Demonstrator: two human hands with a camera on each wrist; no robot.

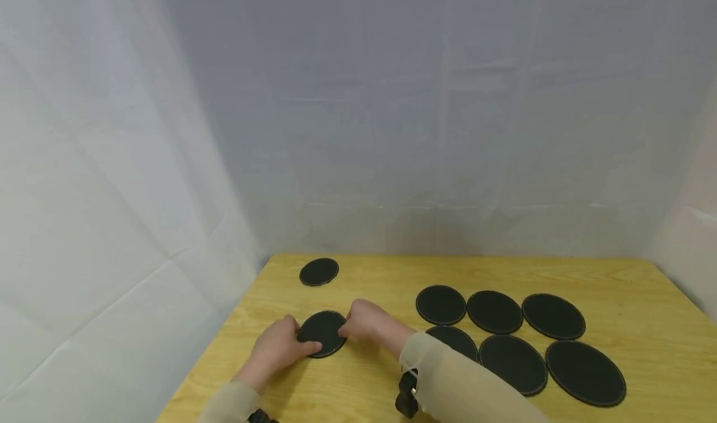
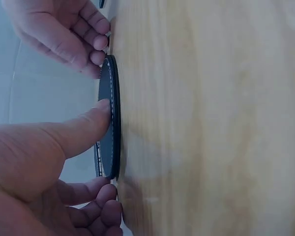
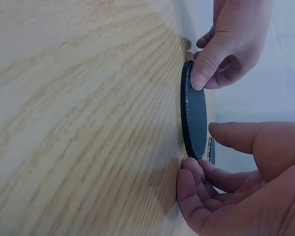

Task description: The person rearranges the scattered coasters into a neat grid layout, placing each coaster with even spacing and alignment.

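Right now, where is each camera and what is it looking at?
Head: worn on the head, looking down at the wooden table; both forearms, left hand and right hand show.
Left wrist: at table level beside the left hand, whose thumb rests on the black coaster.
Right wrist: beside the right hand, at the coaster's edge.
All three share that coaster and both hands.

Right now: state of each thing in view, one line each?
Left hand: thumb on top of the coaster, fingers at its edge.
Right hand: fingertips at the coaster's far edge.
Coaster: flat on the table, between both hands.
Lone coaster: flat, untouched.
Six coasters: flat, two rows.
Table: bears all.
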